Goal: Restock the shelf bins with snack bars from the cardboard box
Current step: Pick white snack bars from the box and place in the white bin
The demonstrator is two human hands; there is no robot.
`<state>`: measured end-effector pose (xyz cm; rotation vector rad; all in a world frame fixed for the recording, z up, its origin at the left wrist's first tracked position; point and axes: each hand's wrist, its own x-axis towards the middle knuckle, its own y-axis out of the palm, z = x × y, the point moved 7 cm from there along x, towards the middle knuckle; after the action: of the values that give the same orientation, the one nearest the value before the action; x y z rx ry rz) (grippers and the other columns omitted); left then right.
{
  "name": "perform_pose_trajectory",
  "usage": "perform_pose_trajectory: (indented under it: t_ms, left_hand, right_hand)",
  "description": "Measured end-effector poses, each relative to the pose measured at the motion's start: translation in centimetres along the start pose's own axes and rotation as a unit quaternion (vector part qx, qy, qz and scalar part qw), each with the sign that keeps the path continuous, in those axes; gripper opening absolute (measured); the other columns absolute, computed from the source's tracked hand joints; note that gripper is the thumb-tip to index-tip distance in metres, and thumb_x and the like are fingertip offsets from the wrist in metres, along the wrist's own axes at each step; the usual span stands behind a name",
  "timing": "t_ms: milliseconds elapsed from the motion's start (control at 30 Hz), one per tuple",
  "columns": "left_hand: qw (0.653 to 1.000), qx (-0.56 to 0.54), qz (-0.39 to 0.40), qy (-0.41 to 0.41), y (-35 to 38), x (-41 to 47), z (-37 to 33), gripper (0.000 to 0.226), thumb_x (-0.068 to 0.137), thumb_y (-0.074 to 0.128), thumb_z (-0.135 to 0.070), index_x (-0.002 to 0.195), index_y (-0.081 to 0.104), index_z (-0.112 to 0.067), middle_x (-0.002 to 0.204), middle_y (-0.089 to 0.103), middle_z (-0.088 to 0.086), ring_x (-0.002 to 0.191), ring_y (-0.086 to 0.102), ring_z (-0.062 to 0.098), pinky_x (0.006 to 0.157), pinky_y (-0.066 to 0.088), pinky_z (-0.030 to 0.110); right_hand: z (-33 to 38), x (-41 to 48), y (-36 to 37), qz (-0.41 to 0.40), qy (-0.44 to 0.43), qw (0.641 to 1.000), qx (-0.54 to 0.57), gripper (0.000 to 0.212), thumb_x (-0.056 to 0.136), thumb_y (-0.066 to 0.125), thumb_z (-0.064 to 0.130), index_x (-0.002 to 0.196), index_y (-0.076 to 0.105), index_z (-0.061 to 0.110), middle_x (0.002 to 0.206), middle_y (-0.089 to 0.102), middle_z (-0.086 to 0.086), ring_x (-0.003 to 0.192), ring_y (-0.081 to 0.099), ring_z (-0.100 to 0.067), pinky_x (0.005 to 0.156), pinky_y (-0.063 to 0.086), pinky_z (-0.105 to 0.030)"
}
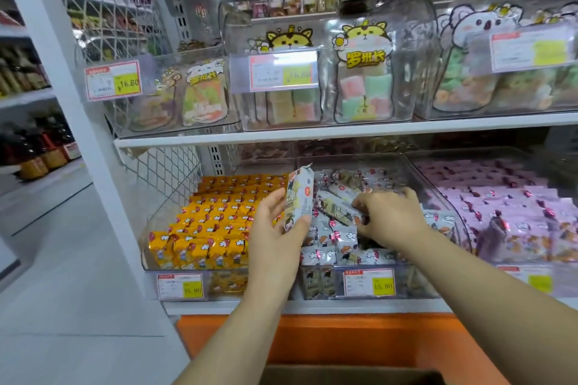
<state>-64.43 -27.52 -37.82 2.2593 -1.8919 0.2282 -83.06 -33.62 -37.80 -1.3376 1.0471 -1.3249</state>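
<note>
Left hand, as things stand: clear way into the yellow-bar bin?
Probably yes: the yellow-bar bin is open-topped right beside the left hand, nothing between, though it grips a white bar.

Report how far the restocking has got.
Done: the yellow bin looks full, the middle bin well filled. In hand: the left hand holds one white bar, the right hand grips a second bar over the middle bin. Left: unclear, the cardboard box hides its contents.
</note>
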Motion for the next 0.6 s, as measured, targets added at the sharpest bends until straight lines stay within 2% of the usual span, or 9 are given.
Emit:
perform_pose_trajectory:
  t_ms: [100,200,367,500,600]
  left_hand:
    - [1.000,-0.017,-0.005,-0.011,0.1,-0.1,-0.2,0.046,0.089,0.062,-0.006,0.120,0.046,-0.036,0.120,0.052,-0.015,0.096,0.064,0.004,0.082,0.056,0.029]
    - [0.999,-0.018,0.011,-0.026,0.5,-0.1,-0.5,0.038,0.091,0.058,-0.003,0.110,0.049,-0.034,0.117,0.053,-0.014,0.080,0.066,-0.005,0.081,0.057,0.033]
    - [0.992,-0.080,0.019,-0.096,1.0,-0.1,0.2,0.022,0.092,0.058,-0.009,0.107,0.056,-0.026,0.114,0.061,0.000,0.105,0.059,0.015,0.094,0.050,0.039]
    - [0.988,-0.110,0.014,-0.108,1.4,-0.4,0.3,0.013,0.094,0.056,-0.014,0.106,0.058,-0.019,0.113,0.064,0.004,0.107,0.060,0.018,0.093,0.051,0.038]
    - [0.985,-0.126,0.009,-0.118,1.4,-0.4,0.6,0.012,0.095,0.054,-0.014,0.106,0.059,-0.016,0.116,0.063,0.008,0.110,0.060,0.025,0.086,0.054,0.034]
  right_hand:
    - [-0.1,0.1,-0.3,-0.022,-0.004,1.000,-0.005,0.027,0.090,0.057,0.040,0.114,0.060,0.029,0.107,0.067,0.006,0.106,0.059,-0.017,0.112,0.018,-0.042]
    - [-0.4,-0.1,-1.0,-0.047,0.000,0.998,0.035,0.018,0.093,0.054,0.040,0.105,0.064,0.031,0.101,0.069,0.008,0.102,0.060,-0.016,0.108,0.020,-0.037]
    - [-0.5,-0.3,-0.9,-0.046,0.003,0.998,0.038,0.015,0.094,0.049,0.037,0.096,0.062,0.030,0.094,0.068,0.007,0.096,0.061,-0.017,0.104,0.022,-0.037]
    - [0.0,-0.2,0.5,-0.009,0.011,1.000,-0.011,0.039,0.090,0.044,0.061,0.098,0.058,0.026,0.088,0.069,0.002,0.094,0.062,-0.020,0.109,0.019,-0.045]
    - [0.2,0.4,0.8,-0.004,0.014,1.000,-0.011,0.044,0.089,0.046,0.061,0.101,0.064,0.023,0.087,0.070,0.003,0.091,0.063,-0.020,0.111,0.015,-0.048]
